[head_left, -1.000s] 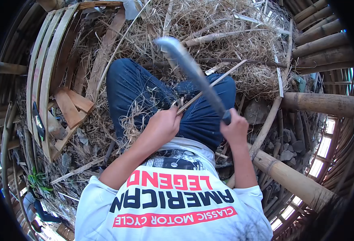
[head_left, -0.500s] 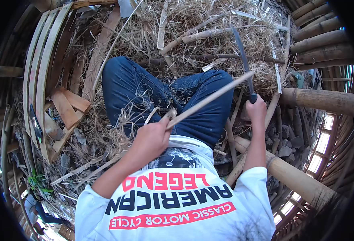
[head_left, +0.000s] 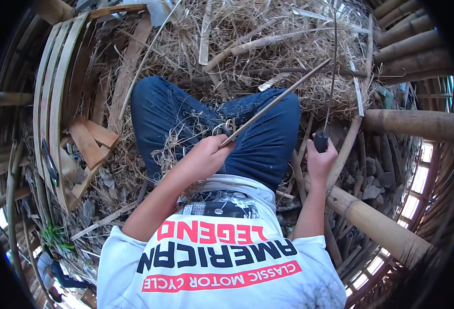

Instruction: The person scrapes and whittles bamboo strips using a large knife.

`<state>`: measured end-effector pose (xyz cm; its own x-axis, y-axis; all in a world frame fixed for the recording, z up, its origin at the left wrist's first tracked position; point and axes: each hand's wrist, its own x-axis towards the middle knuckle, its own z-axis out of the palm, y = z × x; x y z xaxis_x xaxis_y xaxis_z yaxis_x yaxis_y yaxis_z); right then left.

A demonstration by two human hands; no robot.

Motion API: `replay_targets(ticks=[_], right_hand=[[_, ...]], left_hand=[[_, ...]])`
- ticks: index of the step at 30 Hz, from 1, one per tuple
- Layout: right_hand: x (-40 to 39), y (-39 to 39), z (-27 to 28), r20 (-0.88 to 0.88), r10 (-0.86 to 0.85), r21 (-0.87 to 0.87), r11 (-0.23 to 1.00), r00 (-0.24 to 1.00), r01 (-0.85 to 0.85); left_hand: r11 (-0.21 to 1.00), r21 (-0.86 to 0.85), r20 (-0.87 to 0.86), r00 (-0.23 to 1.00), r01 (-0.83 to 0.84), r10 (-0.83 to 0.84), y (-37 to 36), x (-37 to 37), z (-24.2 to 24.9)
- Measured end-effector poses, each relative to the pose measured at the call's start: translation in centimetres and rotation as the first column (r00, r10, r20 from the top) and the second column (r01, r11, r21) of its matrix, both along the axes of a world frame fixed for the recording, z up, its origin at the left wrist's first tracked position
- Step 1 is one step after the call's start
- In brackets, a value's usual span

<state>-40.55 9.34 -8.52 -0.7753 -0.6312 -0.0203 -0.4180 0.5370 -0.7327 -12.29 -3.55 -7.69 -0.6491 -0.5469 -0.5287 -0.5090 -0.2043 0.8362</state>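
My left hand [head_left: 209,154] is closed around the near end of a bamboo strip [head_left: 281,99], which slants up to the right across my lap. Curled shavings [head_left: 178,141] lie by that hand and on my jeans. My right hand [head_left: 321,157] grips the black handle of a long knife [head_left: 333,72]. The blade points away from me, seen nearly edge-on, and its tip reaches the top of the view. Strip and blade stand apart, with the strip's far end just left of the blade.
A pile of shavings [head_left: 268,54] spreads beyond my knees. Slatted wood [head_left: 57,77] and board offcuts [head_left: 87,144] lie at left. Thick bamboo poles [head_left: 376,229] stand close to my right arm, with broken stones [head_left: 373,188] beside them. Another person [head_left: 57,273] is partly visible at lower left.
My right hand has lowered toward me, and the knife has turned from leaning left to nearly upright. My left hand has shifted slightly right and away, tilting the bamboo strip more steeply.
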Motion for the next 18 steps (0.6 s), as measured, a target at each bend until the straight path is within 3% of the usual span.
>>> replay_targets(ticks=[2, 6, 10, 14, 17, 18], right_hand=[[1.7, -0.9, 2.8, 0.240, 0.029, -0.124, 0.992, 0.970, 0.001], [3.1, -1.0, 4.6, 0.213, 0.248, -0.194, 0.959, 0.945, -0.208], [6.1, -1.1, 6.0, 0.566, 0.397, -0.163, 0.913, 0.722, -0.374], [8.0, -0.3, 4.5, 0.741, 0.443, -0.183, 0.857, 0.505, -0.482], [8.6, -0.2, 3.6, 0.682, 0.434, -0.103, 0.854, 0.588, -0.511], [8.8, -0.6, 4.0, 0.458, 0.538, -0.057, 0.813, 0.708, -0.580]], left_hand=[[0.995, 0.101, -0.010, 1.000, -0.003, 0.004, 0.0, -0.3, 0.3], [0.994, 0.096, -0.032, 0.998, -0.042, 0.045, -0.1, -0.5, -0.1], [0.992, 0.117, -0.073, 0.995, -0.053, 0.062, -0.1, -0.5, -0.4], [0.977, 0.214, -0.088, 0.996, -0.014, 0.033, -0.4, -0.3, -0.4], [0.974, 0.225, -0.049, 0.999, 0.009, 0.002, -0.6, -0.2, -0.4], [0.974, 0.227, -0.051, 0.999, 0.012, 0.000, -0.5, -0.2, -0.4]])
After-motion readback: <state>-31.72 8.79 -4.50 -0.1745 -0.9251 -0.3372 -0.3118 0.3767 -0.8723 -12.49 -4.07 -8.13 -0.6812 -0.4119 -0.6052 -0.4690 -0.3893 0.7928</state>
